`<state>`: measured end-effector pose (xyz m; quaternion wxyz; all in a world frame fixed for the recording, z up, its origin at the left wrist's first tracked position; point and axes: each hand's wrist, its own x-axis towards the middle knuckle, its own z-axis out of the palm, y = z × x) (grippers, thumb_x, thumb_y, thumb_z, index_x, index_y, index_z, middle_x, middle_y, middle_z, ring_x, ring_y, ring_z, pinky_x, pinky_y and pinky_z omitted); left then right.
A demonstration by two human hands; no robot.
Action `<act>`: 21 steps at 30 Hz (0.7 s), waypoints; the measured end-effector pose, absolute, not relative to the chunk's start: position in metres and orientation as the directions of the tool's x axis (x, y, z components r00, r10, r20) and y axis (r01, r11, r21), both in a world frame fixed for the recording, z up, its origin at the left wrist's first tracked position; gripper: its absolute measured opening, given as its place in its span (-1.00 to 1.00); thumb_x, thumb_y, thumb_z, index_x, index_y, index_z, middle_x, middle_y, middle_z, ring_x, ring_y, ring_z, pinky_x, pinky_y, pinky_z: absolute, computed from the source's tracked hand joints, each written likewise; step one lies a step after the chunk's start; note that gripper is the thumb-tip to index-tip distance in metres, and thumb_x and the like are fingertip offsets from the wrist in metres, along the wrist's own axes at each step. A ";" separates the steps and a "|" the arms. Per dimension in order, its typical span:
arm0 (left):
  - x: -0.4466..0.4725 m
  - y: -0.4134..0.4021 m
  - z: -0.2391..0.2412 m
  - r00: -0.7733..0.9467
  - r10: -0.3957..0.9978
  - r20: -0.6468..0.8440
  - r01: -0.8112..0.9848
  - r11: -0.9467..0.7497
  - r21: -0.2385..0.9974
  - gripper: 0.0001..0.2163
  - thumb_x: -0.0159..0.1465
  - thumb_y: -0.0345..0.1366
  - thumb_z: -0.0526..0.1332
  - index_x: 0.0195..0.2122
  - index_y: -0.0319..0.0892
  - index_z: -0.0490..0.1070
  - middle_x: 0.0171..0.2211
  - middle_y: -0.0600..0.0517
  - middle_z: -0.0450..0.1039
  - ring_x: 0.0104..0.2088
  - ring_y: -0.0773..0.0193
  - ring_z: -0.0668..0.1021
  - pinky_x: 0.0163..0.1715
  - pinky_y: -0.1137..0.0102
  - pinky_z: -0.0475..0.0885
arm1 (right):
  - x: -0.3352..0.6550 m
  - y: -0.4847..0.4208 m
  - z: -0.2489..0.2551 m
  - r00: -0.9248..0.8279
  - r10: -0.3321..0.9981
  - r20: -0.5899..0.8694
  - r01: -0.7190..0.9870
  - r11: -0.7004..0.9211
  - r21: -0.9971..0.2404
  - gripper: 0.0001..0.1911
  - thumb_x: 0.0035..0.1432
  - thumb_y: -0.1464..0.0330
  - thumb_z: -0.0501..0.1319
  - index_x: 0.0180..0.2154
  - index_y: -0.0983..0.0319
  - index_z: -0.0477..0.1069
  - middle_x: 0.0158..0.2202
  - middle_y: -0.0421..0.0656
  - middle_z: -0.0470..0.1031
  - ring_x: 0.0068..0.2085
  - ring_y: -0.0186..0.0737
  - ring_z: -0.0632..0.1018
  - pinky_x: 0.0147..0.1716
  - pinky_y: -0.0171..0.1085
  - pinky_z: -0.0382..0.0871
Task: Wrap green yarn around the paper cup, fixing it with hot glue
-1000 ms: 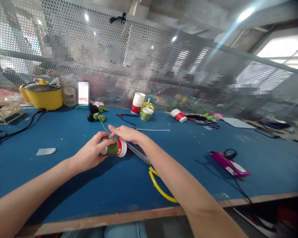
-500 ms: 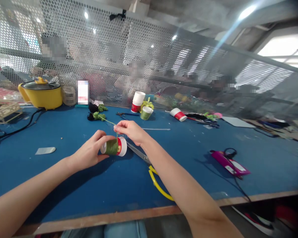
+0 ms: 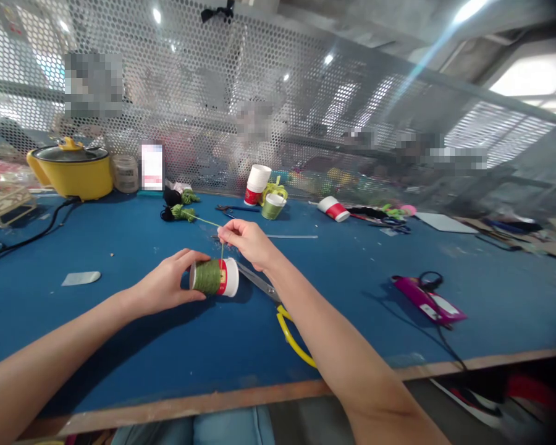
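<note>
A paper cup (image 3: 231,277) lies on its side in the grip of my left hand (image 3: 169,281), thumb below and fingers above. Green yarn (image 3: 207,276) is wound around much of its wall, leaving a red band and white rim bare at the right end. My right hand (image 3: 244,240) pinches the yarn strand just above the cup. From there the strand runs left to a small bundle of green yarn (image 3: 183,212). Scissors with yellow handles (image 3: 291,334) lie partly under my right forearm, blades pointing toward the cup.
Behind stand stacked paper cups (image 3: 258,179) and a green-wrapped cup (image 3: 273,206); another red-and-white cup (image 3: 333,209) lies tipped over. A yellow electric pot (image 3: 74,173) and a lit phone (image 3: 152,168) are back left. A purple pouch (image 3: 426,301) lies right. A perforated metal screen (image 3: 189,93) closes the back.
My right hand has moved slightly right with the strand. The cup has turned a little in my left hand, whose fingers have shifted back toward its left end. The view has shifted slightly.
</note>
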<state>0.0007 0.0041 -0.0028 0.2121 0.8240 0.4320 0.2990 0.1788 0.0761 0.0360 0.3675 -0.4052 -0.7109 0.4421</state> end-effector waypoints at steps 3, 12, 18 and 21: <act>0.002 0.003 -0.003 0.464 0.815 0.347 0.581 -0.576 0.575 -0.56 0.04 -0.28 0.28 -0.05 -0.15 0.22 -0.15 -0.06 0.32 -0.17 0.12 0.44 -0.18 0.22 0.39 | 0.177 0.076 0.032 -0.403 0.900 0.164 0.251 0.281 -0.926 -0.80 -0.03 0.28 0.17 -0.55 0.26 0.26 -0.57 -0.27 0.35 -0.52 -0.43 0.33 -0.45 -0.36 0.20; 0.001 0.004 -0.010 0.510 0.752 0.418 0.574 -0.659 0.485 -0.55 0.06 -0.43 0.22 -0.02 -0.12 0.16 -0.04 -0.07 0.23 -0.03 0.14 0.38 -0.08 0.27 0.37 | 0.176 0.073 0.024 -0.405 0.903 0.142 0.309 0.281 -0.909 -0.79 -0.03 0.27 0.18 -0.56 0.26 0.26 -0.57 -0.25 0.35 -0.51 -0.40 0.33 -0.43 -0.35 0.21; 0.001 0.004 -0.011 0.515 0.758 0.400 0.582 -0.652 0.486 -0.55 0.06 -0.46 0.20 -0.01 -0.09 0.14 -0.02 -0.08 0.20 -0.03 0.13 0.39 -0.10 0.26 0.39 | 0.176 0.075 0.013 -0.392 0.907 0.152 0.394 0.315 -0.863 -0.78 -0.01 0.25 0.15 -0.55 0.26 0.26 -0.57 -0.26 0.34 -0.53 -0.40 0.31 -0.47 -0.36 0.18; 0.002 0.004 -0.010 0.509 0.770 0.386 0.580 -0.637 0.507 -0.53 0.05 -0.46 0.21 -0.02 -0.09 0.14 -0.03 -0.08 0.18 -0.03 0.12 0.38 -0.08 0.21 0.37 | 0.176 0.075 0.008 -0.392 0.907 0.153 0.431 0.328 -0.841 -0.77 -0.02 0.23 0.16 -0.54 0.26 0.27 -0.58 -0.26 0.34 -0.54 -0.40 0.29 -0.51 -0.37 0.16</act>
